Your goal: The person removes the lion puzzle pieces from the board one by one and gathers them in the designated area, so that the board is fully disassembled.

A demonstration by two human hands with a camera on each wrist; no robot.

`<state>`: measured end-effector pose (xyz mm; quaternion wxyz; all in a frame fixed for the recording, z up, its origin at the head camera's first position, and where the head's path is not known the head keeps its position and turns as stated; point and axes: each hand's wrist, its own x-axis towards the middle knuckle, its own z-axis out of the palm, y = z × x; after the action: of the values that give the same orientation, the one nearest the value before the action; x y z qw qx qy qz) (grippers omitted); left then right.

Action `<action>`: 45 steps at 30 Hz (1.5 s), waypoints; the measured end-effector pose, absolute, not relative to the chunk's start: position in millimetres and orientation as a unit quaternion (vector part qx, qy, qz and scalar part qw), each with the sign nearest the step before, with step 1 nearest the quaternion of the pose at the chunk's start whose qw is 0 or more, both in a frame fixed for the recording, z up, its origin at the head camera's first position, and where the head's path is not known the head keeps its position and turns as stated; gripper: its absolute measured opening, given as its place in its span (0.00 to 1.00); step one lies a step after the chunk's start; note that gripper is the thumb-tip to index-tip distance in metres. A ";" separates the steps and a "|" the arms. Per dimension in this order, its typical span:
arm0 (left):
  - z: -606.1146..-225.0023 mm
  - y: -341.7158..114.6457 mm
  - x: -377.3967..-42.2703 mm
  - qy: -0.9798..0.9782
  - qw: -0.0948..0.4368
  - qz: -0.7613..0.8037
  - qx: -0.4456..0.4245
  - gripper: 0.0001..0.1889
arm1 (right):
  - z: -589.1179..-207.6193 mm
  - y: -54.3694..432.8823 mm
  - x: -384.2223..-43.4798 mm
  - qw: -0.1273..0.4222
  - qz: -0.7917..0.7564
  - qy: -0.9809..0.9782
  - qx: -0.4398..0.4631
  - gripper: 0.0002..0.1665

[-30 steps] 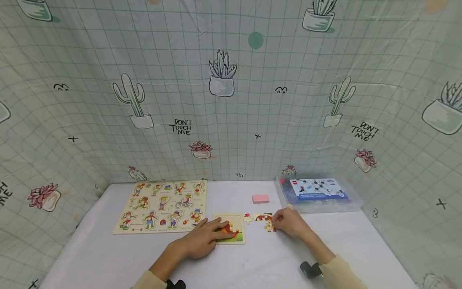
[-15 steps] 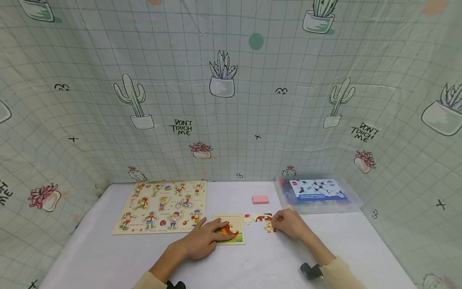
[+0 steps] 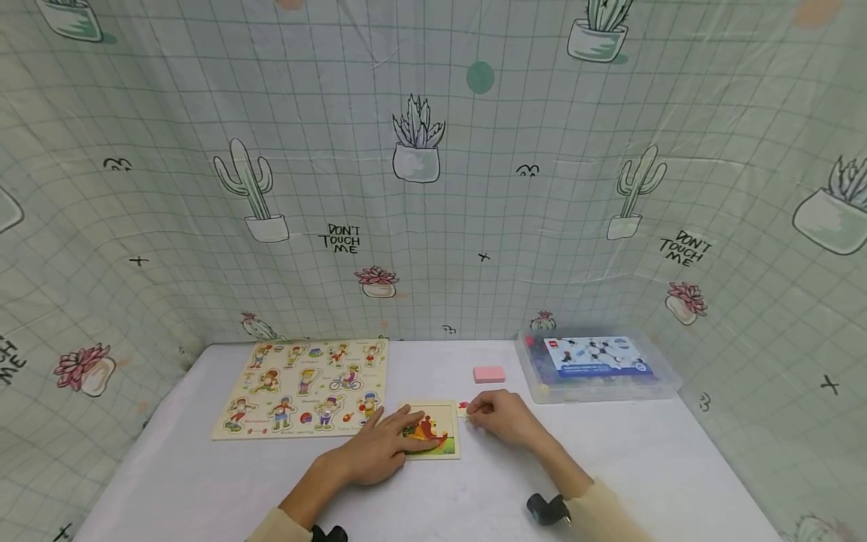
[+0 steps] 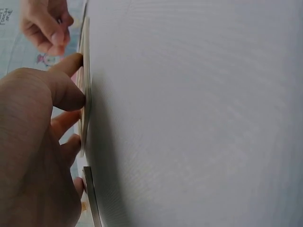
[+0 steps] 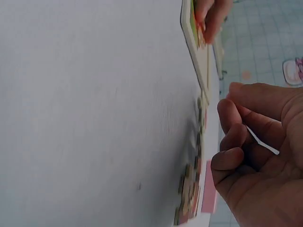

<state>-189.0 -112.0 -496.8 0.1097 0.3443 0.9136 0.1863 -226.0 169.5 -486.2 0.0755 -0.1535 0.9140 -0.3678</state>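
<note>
My left hand (image 3: 375, 449) lies with spread fingers on a small square picture puzzle board (image 3: 443, 452), which shows an orange and red animal on grass. In the left wrist view its fingertips rest along the board's edge. My right hand (image 3: 504, 418) is just right of this board, over a row of loose jigsaw pieces (image 5: 188, 189). Its fingers are curled and its tips are together, with nothing visible between them in the right wrist view. One piece with a red patch (image 3: 463, 406) shows left of the fingertips; the hand covers the others in the head view.
A larger wooden board of sports figures (image 3: 313, 380) lies to the left. Behind the right hand is a pink block (image 3: 489, 374). A clear plastic case with a blue and white label (image 3: 542, 391) stands at the back right. A patterned curtain (image 3: 433, 226) surrounds the white table (image 3: 433, 504).
My right hand has moved left from the right end of the loose pieces to beside the small puzzle board. The left hand has stayed in place.
</note>
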 end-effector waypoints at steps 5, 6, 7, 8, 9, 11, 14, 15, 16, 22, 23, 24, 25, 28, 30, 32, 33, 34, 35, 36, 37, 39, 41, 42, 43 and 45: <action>-496.2 -112.7 -187.8 0.914 0.125 0.189 0.338 0.31 | -488.8 142.0 -225.6 0.080 -0.353 0.908 -0.210 0.06; -496.0 -112.7 -187.4 0.914 0.127 0.187 0.337 0.31 | -489.1 137.5 -225.4 0.080 -0.350 0.907 -0.219 0.08; -495.8 -112.7 -187.3 0.915 0.128 0.184 0.336 0.30 | -489.7 133.4 -225.5 0.082 -0.347 0.906 -0.227 0.09; -495.7 -112.6 -187.2 0.915 0.129 0.181 0.336 0.30 | -490.2 129.9 -225.7 0.085 -0.344 0.905 -0.234 0.11; -495.3 -112.5 -186.9 0.916 0.130 0.178 0.336 0.30 | -490.6 126.6 -225.8 0.088 -0.340 0.905 -0.240 0.12; -494.6 -112.2 -186.6 0.917 0.130 0.172 0.336 0.29 | -492.0 121.3 -226.4 0.092 -0.328 0.906 -0.251 0.15; -493.6 -111.5 -186.0 0.917 0.128 0.159 0.342 0.28 | -492.7 115.9 -226.8 0.096 -0.314 0.908 -0.259 0.16; -492.8 -111.3 -185.7 0.917 0.128 0.155 0.344 0.28 | -492.7 114.7 -226.8 0.096 -0.310 0.909 -0.261 0.16; -492.5 -111.1 -185.5 0.917 0.127 0.151 0.347 0.28 | -492.5 113.8 -226.6 0.094 -0.308 0.909 -0.263 0.16; -490.7 -110.4 -184.6 0.918 0.124 0.137 0.349 0.28 | -490.5 109.7 -226.0 0.084 -0.303 0.913 -0.260 0.14; -490.5 -110.3 -184.7 0.919 0.123 0.136 0.349 0.28 | -490.6 109.0 -226.2 0.083 -0.300 0.915 -0.257 0.14; -490.5 -110.3 -184.8 0.919 0.122 0.135 0.350 0.28 | -490.7 108.1 -226.4 0.083 -0.299 0.916 -0.254 0.13; -490.6 -110.2 -185.0 0.919 0.121 0.133 0.350 0.28 | -491.2 107.2 -226.8 0.082 -0.299 0.918 -0.250 0.12; -491.2 -109.9 -185.4 0.920 0.118 0.131 0.351 0.28 | -493.5 104.6 -228.1 0.081 -0.298 0.921 -0.236 0.10; -492.2 -109.8 -185.7 0.920 0.118 0.129 0.351 0.28 | -494.8 103.2 -228.7 0.079 -0.298 0.923 -0.229 0.09; -492.6 -109.9 -185.9 0.920 0.117 0.127 0.351 0.29 | -495.5 102.0 -229.5 0.073 -0.296 0.925 -0.225 0.09; -492.5 -109.9 -186.0 0.920 0.117 0.126 0.351 0.29 | -495.8 101.5 -229.9 0.071 -0.296 0.926 -0.223 0.08; -492.5 -110.0 -186.0 0.920 0.116 0.126 0.352 0.29 | -496.0 101.2 -230.3 0.068 -0.295 0.927 -0.222 0.08; -492.4 -110.0 -186.0 0.920 0.116 0.126 0.353 0.29 | -496.1 101.0 -230.7 0.066 -0.295 0.927 -0.222 0.08; -492.2 -110.0 -185.9 0.920 0.115 0.126 0.354 0.29 | -496.4 100.7 -231.1 0.066 -0.295 0.928 -0.220 0.08; -491.8 -109.9 -185.9 0.919 0.114 0.126 0.355 0.29 | -496.6 100.4 -231.6 0.065 -0.295 0.928 -0.220 0.08; -491.1 -109.8 -185.7 0.919 0.113 0.126 0.356 0.29 | -496.9 100.1 -232.4 0.064 -0.296 0.927 -0.218 0.08; -490.6 -109.7 -185.6 0.919 0.112 0.125 0.357 0.28 | -496.9 99.8 -232.8 0.066 -0.298 0.927 -0.217 0.08; -490.4 -109.7 -185.5 0.919 0.113 0.124 0.357 0.28 | -497.1 99.6 -233.0 0.067 -0.299 0.927 -0.215 0.08; -490.3 -109.8 -185.5 0.919 0.113 0.123 0.357 0.28 | -496.6 99.6 -232.9 0.065 -0.301 0.926 -0.217 0.08; -490.6 -109.9 -185.5 0.920 0.114 0.120 0.356 0.28 | -496.3 99.4 -232.9 0.068 -0.305 0.925 -0.216 0.07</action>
<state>-185.5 -109.9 -490.6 0.1136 0.3560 0.9198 0.1200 -232.9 99.4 -496.3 0.0678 -0.2155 0.9251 -0.3052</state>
